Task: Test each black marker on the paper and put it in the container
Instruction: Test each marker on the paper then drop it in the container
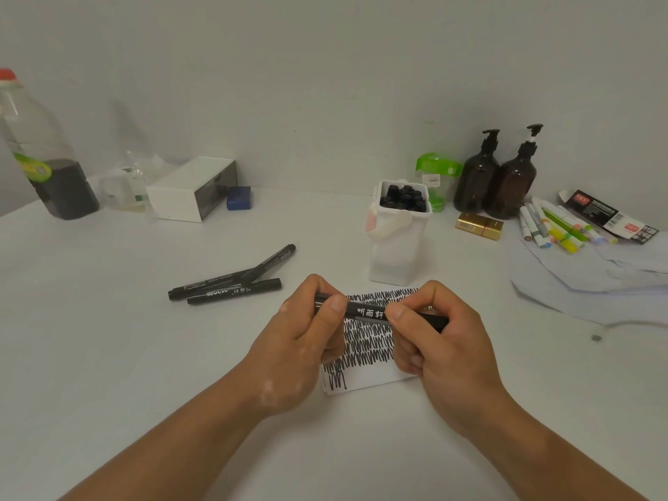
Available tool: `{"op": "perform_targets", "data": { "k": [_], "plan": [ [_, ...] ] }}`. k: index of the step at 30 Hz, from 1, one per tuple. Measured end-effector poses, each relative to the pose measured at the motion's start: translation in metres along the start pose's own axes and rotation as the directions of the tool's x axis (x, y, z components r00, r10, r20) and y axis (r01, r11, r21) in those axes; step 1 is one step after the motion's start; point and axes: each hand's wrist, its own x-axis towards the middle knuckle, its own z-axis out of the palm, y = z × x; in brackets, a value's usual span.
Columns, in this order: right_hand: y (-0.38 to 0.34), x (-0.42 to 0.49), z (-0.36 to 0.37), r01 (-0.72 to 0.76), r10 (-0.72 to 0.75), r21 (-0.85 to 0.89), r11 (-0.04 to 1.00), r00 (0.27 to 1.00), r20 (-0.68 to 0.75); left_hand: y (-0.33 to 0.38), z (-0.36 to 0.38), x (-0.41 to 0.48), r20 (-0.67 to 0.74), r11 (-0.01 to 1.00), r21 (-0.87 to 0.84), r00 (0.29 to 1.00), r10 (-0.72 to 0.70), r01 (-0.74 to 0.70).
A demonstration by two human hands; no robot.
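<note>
Black loose markers, 3 pcs, lie crossed on the white bench at left, well apart from both grips. My left grip is curled closed round one end of the held marker, thumb on top. This marker lies approx. level, w/ white print facing up, over the paper, which is full of black zigzag lines. My right grip pinches the other end, fingers curled. Behind the paper, just beside it, stands the white container w/ stored markers upright inside.
</note>
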Motion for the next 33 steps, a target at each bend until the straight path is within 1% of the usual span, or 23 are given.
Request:
{"op": "perform_targets", "data": {
  "k": [7, 13, 16, 18, 20, 22, 24, 27, 29, 31, 33],
  "plan": [
    [-0.004, 0.0, -0.001, -0.036, 0.036, 0.013, 0.999, 0.999, 0.023, -0.001, 0.0, 0.0, 0.01, 0.999, 0.037, 1.0, 0.022, -0.022],
    [-0.005, -0.001, 0.001, -0.096, 0.091, 0.108, 0.99, 0.995, 0.05, -0.001, -0.001, 0.0, 0.011, 0.996, 0.069, 0.999, 0.049, -0.05],
    [-0.003, 0.001, 0.002, -0.127, 0.123, 0.101, 0.987, 0.991, 0.048, -0.005, -0.003, 0.001, 0.025, 0.997, 0.066, 0.999, 0.043, -0.045],
    [-0.002, 0.004, 0.002, -0.16, 0.157, 0.079, 0.984, 0.986, 0.047, -0.007, -0.007, 0.0, 0.048, 0.991, 0.128, 0.998, 0.04, -0.046],
    [-0.001, 0.005, 0.001, -0.161, 0.16, 0.019, 0.987, 0.986, 0.054, -0.006, -0.013, 0.001, 0.071, 0.987, 0.157, 0.997, 0.012, -0.023],
    [0.0, 0.004, 0.0, -0.139, 0.139, -0.009, 0.99, 0.988, 0.068, -0.008, -0.018, 0.002, 0.043, 0.99, 0.143, 0.999, -0.025, 0.019],
    [0.001, 0.003, -0.003, -0.121, 0.123, -0.032, 0.992, 0.99, 0.07, -0.01, -0.021, 0.004, -0.021, 0.993, 0.108, 0.999, -0.038, 0.04],
    [0.0, 0.003, -0.008, -0.085, 0.093, -0.094, 0.992, 0.992, 0.08, -0.012, -0.019, 0.003, -0.06, 0.998, -0.05, 0.998, -0.035, 0.032],
    [0.0, 0.001, -0.007, -0.083, 0.095, -0.103, 0.991, 0.989, 0.109, -0.013, -0.016, 0.003, -0.058, 0.988, -0.148, 0.997, -0.041, 0.032],
    [0.002, -0.002, -0.004, -0.069, 0.091, -0.142, 0.987, 0.984, 0.154, -0.014, -0.012, 0.003, -0.026, 0.984, -0.17, 0.998, -0.054, 0.049],
    [0.005, -0.005, -0.001, -0.005, 0.06, -0.26, 0.966, 0.977, 0.204, -0.014, -0.009, 0.003, 0.016, 0.983, -0.171, 0.998, -0.058, 0.06]
  ]
}}
